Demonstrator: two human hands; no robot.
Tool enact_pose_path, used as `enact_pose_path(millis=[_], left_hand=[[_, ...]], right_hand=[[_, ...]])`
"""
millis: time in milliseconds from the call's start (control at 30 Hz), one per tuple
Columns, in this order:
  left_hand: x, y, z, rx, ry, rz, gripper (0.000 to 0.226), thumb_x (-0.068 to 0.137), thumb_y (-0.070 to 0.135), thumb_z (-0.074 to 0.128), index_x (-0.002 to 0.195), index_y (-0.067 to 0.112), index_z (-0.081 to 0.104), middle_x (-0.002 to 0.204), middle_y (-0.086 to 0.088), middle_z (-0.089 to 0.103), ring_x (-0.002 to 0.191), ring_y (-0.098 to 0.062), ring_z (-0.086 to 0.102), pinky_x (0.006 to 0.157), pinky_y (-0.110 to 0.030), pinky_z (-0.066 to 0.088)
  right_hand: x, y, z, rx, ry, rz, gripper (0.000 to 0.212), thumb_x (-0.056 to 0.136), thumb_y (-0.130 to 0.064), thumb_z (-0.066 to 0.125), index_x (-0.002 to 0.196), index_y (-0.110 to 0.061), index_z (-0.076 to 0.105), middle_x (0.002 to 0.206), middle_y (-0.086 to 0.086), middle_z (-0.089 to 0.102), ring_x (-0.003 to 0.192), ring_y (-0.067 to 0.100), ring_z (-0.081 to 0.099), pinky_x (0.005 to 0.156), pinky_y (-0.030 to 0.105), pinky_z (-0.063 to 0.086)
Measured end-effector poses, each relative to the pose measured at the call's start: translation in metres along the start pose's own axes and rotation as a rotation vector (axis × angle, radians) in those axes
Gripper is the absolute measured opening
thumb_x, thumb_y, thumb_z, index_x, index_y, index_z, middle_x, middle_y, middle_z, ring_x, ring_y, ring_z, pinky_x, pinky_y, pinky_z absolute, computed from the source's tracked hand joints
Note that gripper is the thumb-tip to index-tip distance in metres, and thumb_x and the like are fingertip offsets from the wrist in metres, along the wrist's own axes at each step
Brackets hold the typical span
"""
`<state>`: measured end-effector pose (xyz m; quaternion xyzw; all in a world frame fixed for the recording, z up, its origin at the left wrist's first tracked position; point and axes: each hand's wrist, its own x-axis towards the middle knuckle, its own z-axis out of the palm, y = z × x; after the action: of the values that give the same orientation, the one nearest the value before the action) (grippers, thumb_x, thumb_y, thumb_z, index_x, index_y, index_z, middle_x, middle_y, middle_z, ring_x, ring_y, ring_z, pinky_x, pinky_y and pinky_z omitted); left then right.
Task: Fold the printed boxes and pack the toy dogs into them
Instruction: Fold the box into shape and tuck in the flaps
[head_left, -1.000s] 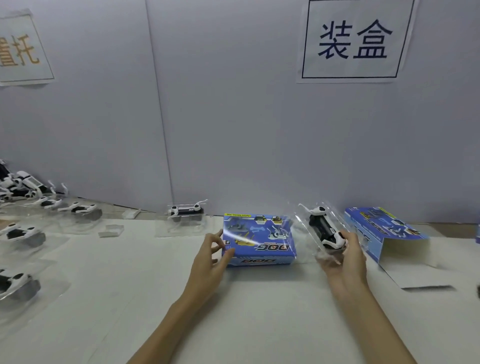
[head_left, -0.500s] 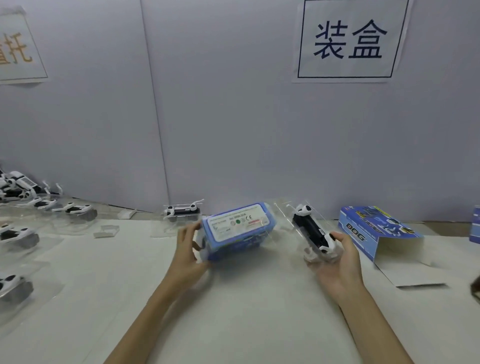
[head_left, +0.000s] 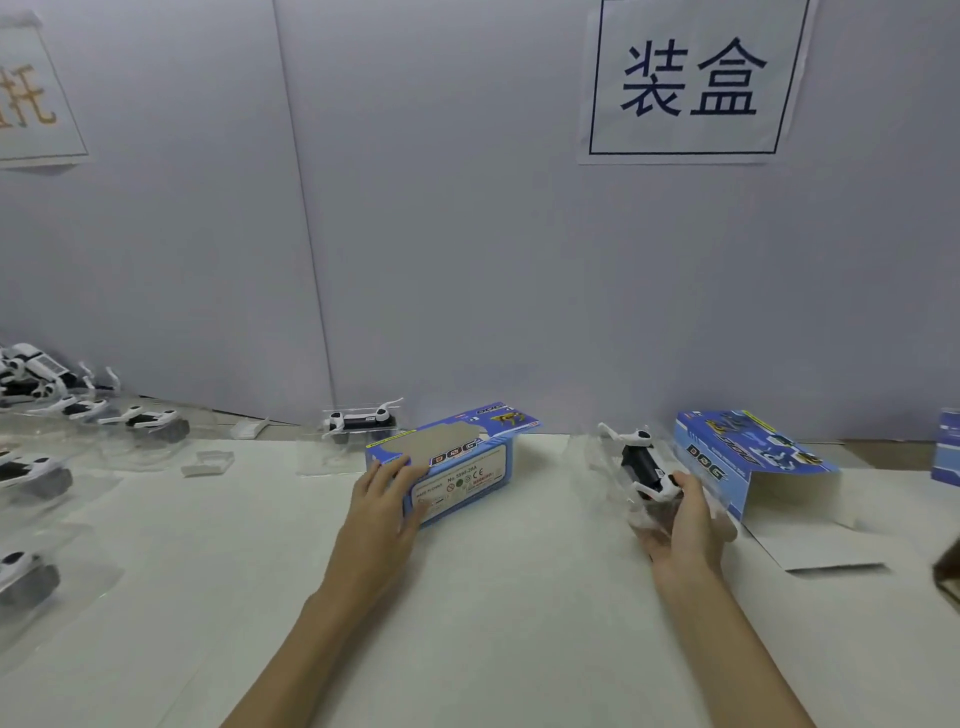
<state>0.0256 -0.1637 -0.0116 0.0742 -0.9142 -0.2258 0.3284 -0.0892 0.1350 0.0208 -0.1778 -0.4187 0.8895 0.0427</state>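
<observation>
Now the left hand (head_left: 382, 512) grips the blue printed cardboard box (head_left: 457, 465); the right hand (head_left: 680, 525) grips a black-and-white toy dog in clear plastic tray (head_left: 644, 465)

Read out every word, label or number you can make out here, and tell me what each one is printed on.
"装盒": white paper sign on the wall, right.
"托": paper sign at far left, cut off by the frame edge.
"DOG": blue box under the left hand.
"MADE IN CHINA", "CE": same box's white label; its item number is too blurred to read.
"DOG": unfolded box beside the right hand.
</observation>
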Motion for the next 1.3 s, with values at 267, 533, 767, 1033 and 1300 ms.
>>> enact_pose_path(millis=[267,533,767,1033,1300], left_hand=[[0.006,-0.026,-0.029,-0.262,0.15,-0.108,0.031,0.097,-0.018,0.048,0.106,0.01,0.056,0.132,-0.003,0.063,0.108,-0.017,0.061,0.071,-0.002,0.044],[0.007,-0.044,-0.031,-0.427,0.158,-0.209,0.019,0.105,-0.005,0.047,0.109,0.012,0.056,0.132,0.011,0.062,0.122,-0.018,0.057,0.075,-0.011,0.049],[0.003,-0.061,-0.038,-0.582,0.094,-0.233,0.016,0.108,0.004,0.047,0.114,0.015,0.056,0.144,0.009,0.058,0.133,-0.018,0.054,0.084,-0.037,0.058],[0.004,-0.055,-0.037,-0.753,0.023,-0.284,0.02,0.11,0.013,0.048,0.122,0.021,0.062,0.14,0.008,0.06,0.127,-0.021,0.059,0.088,-0.035,0.058],[0.002,-0.041,-0.024,-0.503,0.063,-0.152,0.037,0.097,0.044,0.052,0.132,0.035,0.061,0.139,0.007,0.043,0.126,0.018,0.04,0.086,-0.001,0.044]], right_hand=[[-0.003,0.005,0.003,-0.148,-0.048,0.016,0.066,0.084,-0.022,0.072,0.138,-0.013,0.034,0.093,0.019,0.066,0.054,0.027,0.053,0.042,0.026,0.044],[-0.009,0.017,0.008,-0.113,-0.05,0.096,0.072,0.083,-0.018,0.077,0.142,-0.005,0.038,0.106,0.025,0.065,0.06,0.03,0.058,0.048,0.032,0.05],[-0.023,0.013,0.011,-0.151,-0.257,0.146,0.064,0.09,-0.02,0.075,0.144,-0.006,0.044,0.109,0.025,0.066,0.076,0.031,0.061,0.057,0.035,0.054],[-0.034,0.023,0.018,-0.295,-0.567,0.236,0.048,0.086,-0.027,0.071,0.132,-0.017,0.06,0.125,0.023,0.068,0.096,0.035,0.061,0.105,0.067,0.047],[-0.03,0.007,0.008,-0.314,-0.72,0.321,0.034,0.081,-0.028,0.074,0.114,-0.021,0.071,0.094,0.008,0.076,0.062,0.029,0.07,0.055,0.04,0.06]])
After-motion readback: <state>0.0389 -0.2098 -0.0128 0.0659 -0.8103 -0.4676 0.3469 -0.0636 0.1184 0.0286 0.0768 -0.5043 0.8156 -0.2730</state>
